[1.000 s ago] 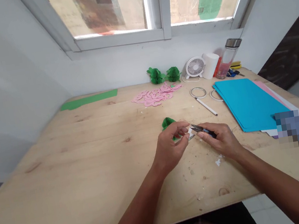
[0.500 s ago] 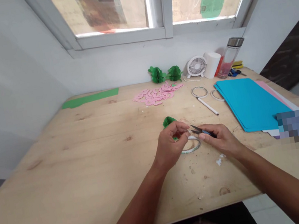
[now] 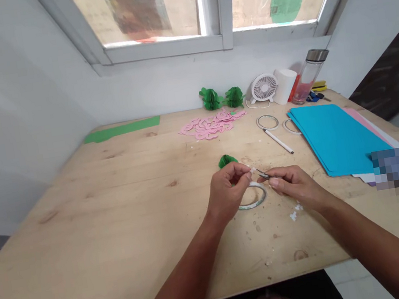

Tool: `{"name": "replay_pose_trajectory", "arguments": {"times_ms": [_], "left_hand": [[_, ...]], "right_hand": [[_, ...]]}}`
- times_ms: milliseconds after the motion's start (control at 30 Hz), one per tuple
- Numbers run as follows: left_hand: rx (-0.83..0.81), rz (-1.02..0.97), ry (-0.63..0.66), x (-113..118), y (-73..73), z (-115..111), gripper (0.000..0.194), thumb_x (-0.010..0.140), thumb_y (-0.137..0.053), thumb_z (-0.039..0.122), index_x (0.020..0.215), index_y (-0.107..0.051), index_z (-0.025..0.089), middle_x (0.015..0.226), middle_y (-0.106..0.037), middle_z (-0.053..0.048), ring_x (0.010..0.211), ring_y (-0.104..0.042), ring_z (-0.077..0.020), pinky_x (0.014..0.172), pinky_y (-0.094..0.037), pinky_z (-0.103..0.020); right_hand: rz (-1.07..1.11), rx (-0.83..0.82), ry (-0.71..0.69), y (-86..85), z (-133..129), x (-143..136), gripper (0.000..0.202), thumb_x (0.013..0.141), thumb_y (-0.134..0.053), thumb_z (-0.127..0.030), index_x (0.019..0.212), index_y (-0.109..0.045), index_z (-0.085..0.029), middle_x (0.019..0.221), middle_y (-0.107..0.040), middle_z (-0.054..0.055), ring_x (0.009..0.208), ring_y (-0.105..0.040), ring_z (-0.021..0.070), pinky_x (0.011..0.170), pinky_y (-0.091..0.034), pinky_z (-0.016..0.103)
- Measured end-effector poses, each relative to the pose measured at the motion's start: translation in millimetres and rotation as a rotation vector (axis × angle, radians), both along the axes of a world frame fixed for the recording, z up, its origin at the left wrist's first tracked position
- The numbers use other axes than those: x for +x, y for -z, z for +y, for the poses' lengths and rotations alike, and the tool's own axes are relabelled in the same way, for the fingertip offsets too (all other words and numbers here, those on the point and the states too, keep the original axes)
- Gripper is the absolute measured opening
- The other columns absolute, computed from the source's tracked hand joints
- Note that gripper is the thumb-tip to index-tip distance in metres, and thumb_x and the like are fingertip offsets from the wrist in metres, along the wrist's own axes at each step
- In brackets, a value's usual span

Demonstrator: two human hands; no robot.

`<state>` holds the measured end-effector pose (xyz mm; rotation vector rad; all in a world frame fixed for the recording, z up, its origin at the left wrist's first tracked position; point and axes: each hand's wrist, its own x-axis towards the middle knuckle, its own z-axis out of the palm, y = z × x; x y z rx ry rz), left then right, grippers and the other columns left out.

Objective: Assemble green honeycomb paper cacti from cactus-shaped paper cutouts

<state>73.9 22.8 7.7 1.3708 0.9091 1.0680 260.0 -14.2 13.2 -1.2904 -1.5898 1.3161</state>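
Observation:
My left hand (image 3: 228,189) pinches a small piece of white tape (image 3: 253,169) between thumb and fingertips. My right hand (image 3: 292,182) is closed round a small pair of scissors (image 3: 264,175), whose dark blades point at the tape. Below both hands a roll of double-sided tape (image 3: 254,205) lies on the table, its upper left edge hidden by the left hand. Just behind the left hand sits a folded green paper piece (image 3: 227,160), partly covered by that hand. A few white scraps (image 3: 296,212) lie near the right wrist.
Pink paper cutouts (image 3: 207,127) lie in a heap farther back, with two green paper shapes (image 3: 210,98) behind them. A white pen (image 3: 279,141) and another tape roll (image 3: 267,122) lie right of these. Blue sheets (image 3: 339,137) are stacked at the right; a fan (image 3: 264,88) and bottle (image 3: 311,76) stand behind.
The scissor blades, spread apart before, are now nearer together beside the tape. My right hand has turned slightly, and the tape roll has shifted slightly left and down. The view has moved a little.

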Motion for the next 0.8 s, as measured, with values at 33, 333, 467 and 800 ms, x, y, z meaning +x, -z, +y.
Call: {"name": "replay_pose_trajectory", "arguments": {"times_ms": [33,333,467,800], "left_hand": [[-0.021,-0.015,0.0,0.0,-0.4,0.1,0.01,0.071,-0.065,0.025,0.073,-0.062,0.015,0.065,-0.061,-0.001,0.062,-0.057,-0.0129,0.059,-0.045,-0.025],[-0.327,-0.279,0.035,7.7,-6.8,-7.3,0.021,0.063,-0.074,0.026,0.073,-0.058,0.016,0.062,-0.06,0.003,0.054,-0.053,-0.0078,0.053,-0.043,-0.02],[-0.397,-0.371,0.022,15.9,-5.6,-14.6,0.025,0.061,-0.076,0.025,0.071,-0.055,0.016,0.063,-0.058,0.004,0.055,-0.054,-0.0071,0.054,-0.045,-0.02],[-0.487,-0.412,0.076,21.9,-2.5,-19.1,0.03,0.055,-0.08,0.028,0.067,-0.056,0.015,0.063,-0.061,0.002,0.057,-0.055,-0.0081,0.055,-0.041,-0.019]], "right_hand": [[0.004,0.005,0.01,0.0,0.0,0.1,0.043,0.082,-0.056,-0.052,0.094,-0.07,-0.013,0.055,-0.034,-0.005,0.049,-0.026,0.0067,0.046,-0.019,0.022],[0.022,0.07,0.242,-1.6,2.0,-6.7,0.037,0.069,-0.069,-0.048,0.087,-0.068,-0.015,0.053,-0.038,-0.006,0.048,-0.029,0.007,0.045,-0.023,0.022],[0.047,0.062,0.276,1.6,2.1,-10.1,0.034,0.066,-0.072,-0.046,0.079,-0.067,-0.016,0.051,-0.04,-0.006,0.048,-0.032,0.0071,0.046,-0.025,0.022],[0.036,0.073,0.264,4.0,0.8,-7.8,0.032,0.068,-0.069,-0.046,0.077,-0.069,-0.015,0.057,-0.051,-0.002,0.051,-0.038,0.0082,0.048,-0.029,0.023]]}}
